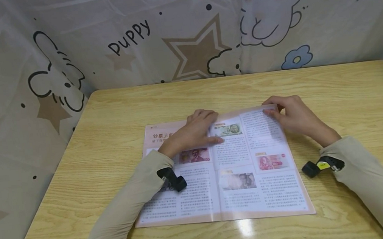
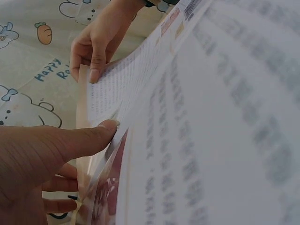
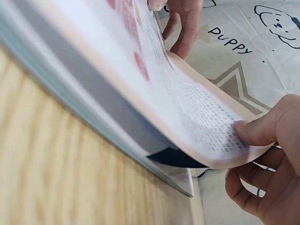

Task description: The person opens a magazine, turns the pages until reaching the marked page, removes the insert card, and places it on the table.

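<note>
An open magazine (image 1: 199,206) with printed text and banknote pictures lies on the table. My left hand (image 1: 196,130) is at its top edge near the spine. In the left wrist view, the left thumb (image 2: 91,140) lies over the printed side, while the other fingers reach past the edge. My right hand (image 1: 293,116) pinches the top right corner of the right-hand page (image 3: 206,112), thumb on the print and fingers underneath. That corner curves up, apart from the dark page (image 3: 176,157) and the pages below it.
The wooden table (image 1: 91,181) runs under the magazine. Behind it hangs a cloth (image 1: 181,6) printed with cartoon animals and stars. Each wrist wears a small black camera, the left one (image 1: 180,183) above the left page and the right one (image 1: 312,169) beside the magazine.
</note>
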A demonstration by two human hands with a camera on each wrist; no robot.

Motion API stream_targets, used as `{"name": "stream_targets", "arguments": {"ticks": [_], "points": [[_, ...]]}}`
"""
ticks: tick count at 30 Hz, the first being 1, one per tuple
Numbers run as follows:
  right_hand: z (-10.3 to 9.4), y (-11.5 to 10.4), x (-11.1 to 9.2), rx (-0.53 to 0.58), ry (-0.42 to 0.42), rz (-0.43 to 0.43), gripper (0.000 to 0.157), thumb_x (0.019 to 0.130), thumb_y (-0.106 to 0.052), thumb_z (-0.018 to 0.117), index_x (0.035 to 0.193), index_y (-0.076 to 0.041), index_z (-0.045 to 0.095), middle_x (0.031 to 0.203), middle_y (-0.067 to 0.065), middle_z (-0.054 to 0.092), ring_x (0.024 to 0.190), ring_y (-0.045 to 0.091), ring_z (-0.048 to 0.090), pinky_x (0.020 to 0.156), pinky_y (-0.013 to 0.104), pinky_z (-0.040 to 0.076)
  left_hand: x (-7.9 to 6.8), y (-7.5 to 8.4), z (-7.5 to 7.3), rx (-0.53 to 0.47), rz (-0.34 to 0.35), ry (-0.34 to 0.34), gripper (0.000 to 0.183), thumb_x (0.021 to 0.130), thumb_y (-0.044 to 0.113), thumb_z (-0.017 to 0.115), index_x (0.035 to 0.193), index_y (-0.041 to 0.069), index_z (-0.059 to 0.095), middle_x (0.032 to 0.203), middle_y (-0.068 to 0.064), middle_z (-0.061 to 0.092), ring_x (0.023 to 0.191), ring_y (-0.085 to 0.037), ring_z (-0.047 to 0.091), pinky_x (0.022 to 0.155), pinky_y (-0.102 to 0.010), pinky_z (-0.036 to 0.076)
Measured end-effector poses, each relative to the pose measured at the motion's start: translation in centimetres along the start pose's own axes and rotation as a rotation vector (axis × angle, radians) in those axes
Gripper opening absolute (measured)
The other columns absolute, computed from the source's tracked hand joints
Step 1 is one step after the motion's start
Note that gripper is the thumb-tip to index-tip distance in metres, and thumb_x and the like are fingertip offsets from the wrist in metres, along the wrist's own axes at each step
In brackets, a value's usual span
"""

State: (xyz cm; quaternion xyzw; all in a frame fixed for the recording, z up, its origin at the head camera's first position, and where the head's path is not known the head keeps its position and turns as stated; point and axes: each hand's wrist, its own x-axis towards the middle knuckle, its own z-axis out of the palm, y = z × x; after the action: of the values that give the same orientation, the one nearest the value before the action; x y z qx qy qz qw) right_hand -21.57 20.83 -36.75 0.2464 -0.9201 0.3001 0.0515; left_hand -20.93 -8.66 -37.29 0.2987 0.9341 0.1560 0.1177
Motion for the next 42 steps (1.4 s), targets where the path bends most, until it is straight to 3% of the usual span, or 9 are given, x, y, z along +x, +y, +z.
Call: {"name": "stream_targets", "arguments": {"ticks": [10, 14, 19, 24, 30, 35, 42], "points": [[-0.3, -0.1, -0.1, 0.075, 0.003, 0.082, 0.020, 0.094, -0.007, 0.063, 0.113, -0.003, 0.062, 0.100, 0.016, 0.068, 0.086, 0.028, 0.062, 0.068, 0.027, 0.041, 0.0, 0.1, -0.2, -0.024, -0.014, 0.007, 0.082, 0.088, 0.046, 0.068, 0.150, 0.006, 0.031, 0.154, -0.011, 0.032, 0.142, -0.028, 0.024, 0.114, -0.047, 0.019], [-0.5, -0.1, 0.0, 0.180, -0.058, 0.111, 0.023, 0.095, -0.006, 0.060, 0.116, -0.002, 0.051, 0.109, 0.022, 0.066, 0.092, 0.032, 0.065, 0.073, 0.023, 0.043, -0.1, 0.1, -0.1, -0.044, -0.011, 0.008, 0.082, 0.088, 0.044, 0.068, 0.151, 0.007, 0.030, 0.154, -0.011, 0.031, 0.143, -0.027, 0.023, 0.115, -0.047, 0.018], [-0.7, 0.0, 0.1, 0.368, -0.175, 0.105, 0.043, 0.094, -0.002, 0.061, 0.131, -0.003, 0.038, 0.108, 0.026, 0.065, 0.081, 0.023, 0.065, 0.064, 0.023, 0.051, -0.2, 0.0, -0.1, -0.074, 0.009, 0.016, 0.083, 0.088, 0.043, 0.069, 0.152, 0.009, 0.028, 0.155, -0.010, 0.031, 0.143, -0.026, 0.023, 0.115, -0.047, 0.017], [-0.5, 0.2, 0.2, 0.263, -0.238, 0.050, 0.054, 0.093, -0.011, 0.065, 0.142, -0.011, 0.044, 0.120, 0.018, 0.060, 0.090, 0.022, 0.058, 0.070, 0.023, 0.047, -0.2, 0.0, -0.1, -0.082, 0.024, 0.024, 0.081, 0.088, 0.042, 0.069, 0.151, 0.009, 0.030, 0.154, -0.009, 0.032, 0.143, -0.026, 0.024, 0.114, -0.047, 0.018], [-0.2, 0.3, 0.1, 0.164, -0.170, -0.045, 0.030, 0.089, -0.007, 0.068, 0.119, -0.005, 0.064, 0.124, 0.017, 0.062, 0.100, 0.028, 0.056, 0.075, 0.034, 0.045, -0.1, 0.0, 0.0, -0.051, 0.038, 0.034, 0.076, 0.087, 0.042, 0.070, 0.149, 0.012, 0.037, 0.151, -0.008, 0.037, 0.141, -0.025, 0.026, 0.112, -0.046, 0.020], [0.0, 0.3, 0.1, 0.129, -0.178, -0.069, 0.014, 0.086, -0.003, 0.072, 0.100, -0.004, 0.070, 0.130, 0.017, 0.058, 0.120, 0.037, 0.052, 0.086, 0.047, 0.043, 0.0, 0.0, 0.1, -0.014, 0.056, 0.042, 0.065, 0.088, 0.041, 0.070, 0.142, 0.014, 0.048, 0.147, -0.006, 0.043, 0.139, -0.025, 0.031, 0.110, -0.045, 0.025], [0.4, 0.5, 0.3, 0.078, -0.204, -0.161, 0.011, 0.082, -0.006, 0.076, 0.093, -0.005, 0.072, 0.125, 0.017, 0.060, 0.118, 0.038, 0.053, 0.091, 0.051, 0.042, 0.0, 0.0, 0.0, -0.008, 0.083, 0.039, 0.064, 0.088, 0.040, 0.069, 0.141, 0.011, 0.047, 0.146, -0.007, 0.046, 0.138, -0.026, 0.034, 0.109, -0.046, 0.026]]}}
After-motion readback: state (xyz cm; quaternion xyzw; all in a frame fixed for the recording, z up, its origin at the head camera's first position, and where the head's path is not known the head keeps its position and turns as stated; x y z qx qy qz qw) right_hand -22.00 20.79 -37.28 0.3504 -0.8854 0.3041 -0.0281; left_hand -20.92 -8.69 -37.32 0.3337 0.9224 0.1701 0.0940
